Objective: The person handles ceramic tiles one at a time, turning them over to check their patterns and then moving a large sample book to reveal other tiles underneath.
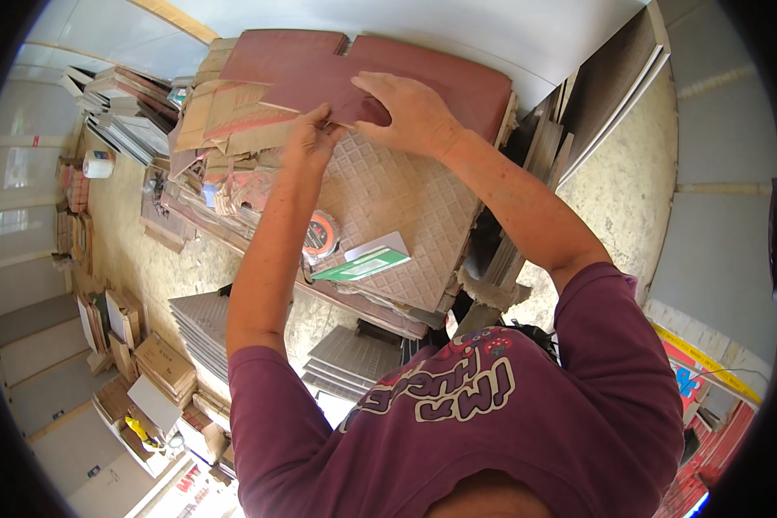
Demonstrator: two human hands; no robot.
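Observation:
A dark red tile [315, 82] lies at the far side of the work pile, overlapping other red tiles [457, 78]. My left hand [311, 138] pinches its near edge between thumb and fingers. Over the same tile, my right hand [410, 112] is open, thumb and fingers apart, and its fingertips seem to touch the surface. Nearer to me is a beige tile [397, 194] with a raised diamond grid. On it rest a round orange-and-grey tape measure [321, 235] and a folded green-and-white card [367, 263]. Torn brown cardboard [233, 116] sits left of the red tile.
Tall dark panels [613, 91] lean at the right against a white wall. Grey ridged tiles [200, 328] are stacked at the lower left, with another stack [347, 358] below the pile. Cardboard boxes [164, 367] and a white tub [98, 164] stand on the left floor.

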